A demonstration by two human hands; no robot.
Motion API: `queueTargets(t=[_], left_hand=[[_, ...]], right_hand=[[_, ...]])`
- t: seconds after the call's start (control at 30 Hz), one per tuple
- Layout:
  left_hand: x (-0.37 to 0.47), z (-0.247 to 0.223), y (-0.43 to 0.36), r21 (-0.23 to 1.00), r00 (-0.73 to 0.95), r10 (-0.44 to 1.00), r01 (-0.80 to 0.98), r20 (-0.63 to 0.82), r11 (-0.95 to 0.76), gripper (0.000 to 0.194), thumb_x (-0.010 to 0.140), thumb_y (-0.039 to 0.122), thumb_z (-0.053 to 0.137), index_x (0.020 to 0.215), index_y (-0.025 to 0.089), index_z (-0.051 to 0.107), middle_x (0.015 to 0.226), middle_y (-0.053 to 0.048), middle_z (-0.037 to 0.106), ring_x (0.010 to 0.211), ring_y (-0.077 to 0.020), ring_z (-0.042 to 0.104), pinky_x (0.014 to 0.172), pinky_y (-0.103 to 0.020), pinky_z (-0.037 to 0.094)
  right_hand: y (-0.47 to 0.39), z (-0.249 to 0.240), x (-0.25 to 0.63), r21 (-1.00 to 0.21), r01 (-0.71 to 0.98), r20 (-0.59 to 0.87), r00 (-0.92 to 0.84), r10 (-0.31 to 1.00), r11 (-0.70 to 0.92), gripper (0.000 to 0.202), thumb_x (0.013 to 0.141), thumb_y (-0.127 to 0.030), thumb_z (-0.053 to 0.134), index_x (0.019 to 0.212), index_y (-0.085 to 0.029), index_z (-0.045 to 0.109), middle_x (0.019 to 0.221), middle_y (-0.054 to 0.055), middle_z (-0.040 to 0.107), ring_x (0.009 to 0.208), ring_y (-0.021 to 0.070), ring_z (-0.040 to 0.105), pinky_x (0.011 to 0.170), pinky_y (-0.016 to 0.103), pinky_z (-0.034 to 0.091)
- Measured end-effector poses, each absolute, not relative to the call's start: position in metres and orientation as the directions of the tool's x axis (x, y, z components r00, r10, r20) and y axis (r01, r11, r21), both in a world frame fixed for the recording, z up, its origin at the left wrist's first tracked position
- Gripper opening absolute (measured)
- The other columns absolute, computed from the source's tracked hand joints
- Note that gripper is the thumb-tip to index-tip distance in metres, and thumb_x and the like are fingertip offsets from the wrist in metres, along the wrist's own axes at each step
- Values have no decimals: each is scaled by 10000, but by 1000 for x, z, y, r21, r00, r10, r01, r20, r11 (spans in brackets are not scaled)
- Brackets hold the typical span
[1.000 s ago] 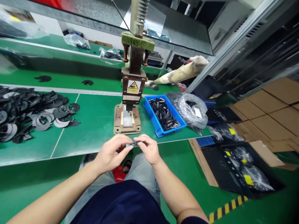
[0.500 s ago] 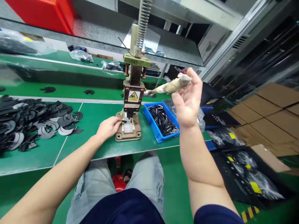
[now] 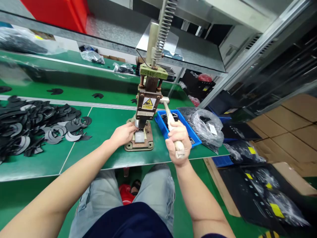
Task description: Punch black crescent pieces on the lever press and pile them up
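Our right hand [image 3: 178, 142] has its grip closed around the lever handle [image 3: 169, 115] of the hand press [image 3: 148, 94], which stands on the green tabletop [image 3: 104, 122] beside the blue bin [image 3: 196, 142]. Our left hand [image 3: 123, 134] reaches over the base plate [image 3: 140, 148], fingertips beside the ram [image 3: 143, 124]; we cannot tell whether it pinches anything.
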State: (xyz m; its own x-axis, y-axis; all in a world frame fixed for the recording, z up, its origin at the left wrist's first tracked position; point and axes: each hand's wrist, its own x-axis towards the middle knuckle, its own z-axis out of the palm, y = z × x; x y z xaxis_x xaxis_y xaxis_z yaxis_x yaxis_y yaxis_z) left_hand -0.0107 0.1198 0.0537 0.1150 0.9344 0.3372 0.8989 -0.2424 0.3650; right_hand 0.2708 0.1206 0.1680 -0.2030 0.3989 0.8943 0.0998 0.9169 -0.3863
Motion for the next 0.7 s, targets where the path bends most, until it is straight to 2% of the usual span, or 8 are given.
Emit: queueTargets(t=[0.13,0.3,0.43,0.57,0.7], left_hand=[[-8,56,112,411,96,930,878,354,-247,342,1055,232,494,1217,252,794,1285,-73,768,1159,-243,736,968,-345,599],[-41,57,75,418,37,919,883,393,-214,334,1082,269,480,1302,223,727,1299,-98,765,1228,-258,689,1089,-400,536],[-109,49,24,311,-158,909,950,386,33,330,1060,365,526,1263,200,726,1295,-138,760,1230,-323,663,1091,-477,498],[-176,37,-21,192,-388,861,920,329,341,454,1000,469,584,1319,169,701,1350,-188,725,1274,-386,630,1093,-520,474],[-199,26,-38,99,-446,867,895,223,435,624,966,574,604,1442,173,652,1481,-191,668,1327,-426,591,1081,-532,473]], right_hand=[[122,140,268,-351,113,921,-139,365,929,85,892,-235,708,904,-264,629,906,0,678,1176,282,712,1137,622,532],[128,140,262,-341,104,932,-90,350,934,119,887,-281,725,851,-266,613,854,-1,662,1089,291,725,1104,640,541],[129,141,258,-354,88,932,-53,359,931,111,881,-292,721,855,-278,614,827,3,644,991,284,718,1065,651,561],[128,140,253,-361,83,931,-20,364,929,114,889,-309,711,860,-284,603,823,2,625,940,277,710,1034,650,582],[129,139,252,-365,81,930,-6,367,927,122,893,-326,713,865,-284,602,824,4,621,933,278,709,1028,654,587]])
